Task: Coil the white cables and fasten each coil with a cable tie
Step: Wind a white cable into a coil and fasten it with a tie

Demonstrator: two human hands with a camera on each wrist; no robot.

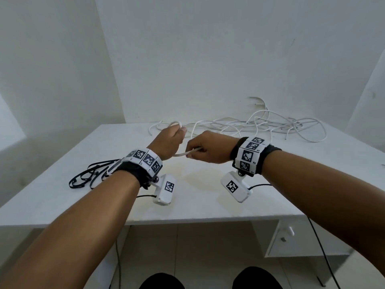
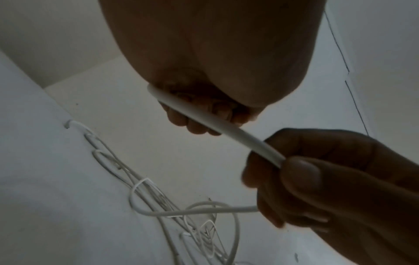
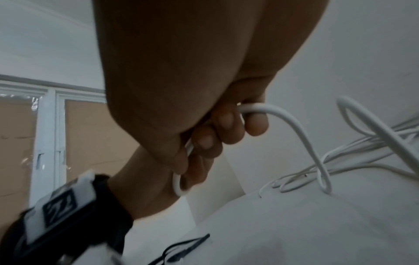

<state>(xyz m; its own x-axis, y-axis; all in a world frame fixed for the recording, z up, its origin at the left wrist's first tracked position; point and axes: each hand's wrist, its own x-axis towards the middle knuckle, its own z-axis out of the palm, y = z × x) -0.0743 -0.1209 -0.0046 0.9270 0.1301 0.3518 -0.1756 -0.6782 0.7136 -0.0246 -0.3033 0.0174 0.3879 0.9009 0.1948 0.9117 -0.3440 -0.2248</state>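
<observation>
Both hands hold one white cable (image 1: 183, 153) above the white table (image 1: 200, 197). My left hand (image 1: 178, 133) grips it in a fist, and a small loop of it (image 1: 176, 123) sticks out over the knuckles. My right hand (image 1: 194, 153) pinches the same cable just to the right; a short stretch runs between the two hands. In the left wrist view the cable (image 2: 217, 128) crosses my curled left fingers (image 2: 197, 123) into the right hand (image 2: 301, 172). From my right hand (image 3: 217, 132) the cable (image 3: 285, 116) trails down to the tangle of loose white cables (image 1: 262, 124).
A bunch of black cable ties (image 1: 89, 176) lies on the table at the left, partly behind my left wrist. The cable tangle (image 3: 367, 150) lies along the back right edge by the wall. A drawer unit (image 1: 291, 236) sits under the table's right side.
</observation>
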